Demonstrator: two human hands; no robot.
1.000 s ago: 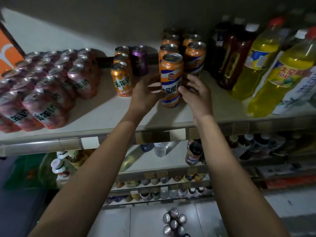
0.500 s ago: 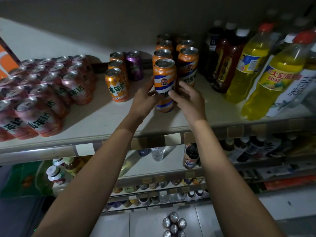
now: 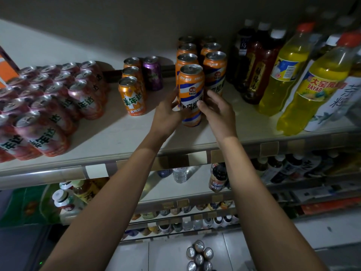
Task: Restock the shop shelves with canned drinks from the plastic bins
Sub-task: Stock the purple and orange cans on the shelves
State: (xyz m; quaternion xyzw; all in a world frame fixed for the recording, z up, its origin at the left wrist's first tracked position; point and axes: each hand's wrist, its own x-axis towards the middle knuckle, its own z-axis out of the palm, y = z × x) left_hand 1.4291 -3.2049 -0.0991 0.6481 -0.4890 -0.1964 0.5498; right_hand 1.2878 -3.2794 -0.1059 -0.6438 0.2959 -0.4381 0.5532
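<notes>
Reading this near to far: spare cans (image 3: 198,255) are clustered down by the floor, so I judge there's stock left to shelve; I can't make out a bin around them. Above that is the top shelf (image 3: 136,165), with both arms reaching over its front edge. Left hand (image 3: 168,112) wraps the left side of the orange-and-blue can (image 3: 191,90), fingers curled round it. Right hand (image 3: 218,110) closes on the right side, its fingertips (image 3: 200,104) pressed on the label low down. So the can is clamped between both hands, upright, a little back from the front edge, heading the left column of its kind. I can't tell if the base is fully seated. Just behind stands the matching double row (image 3: 214,69), running to the back edge, so this lane looks close to full. Towards the left edge, the small orange cans (image 3: 132,94), purple can (image 3: 152,73) and pink cans (image 3: 48,106) are stocked, with bare shelf between the groups. My call: mid-task, this placement nearly done, release left.
</notes>
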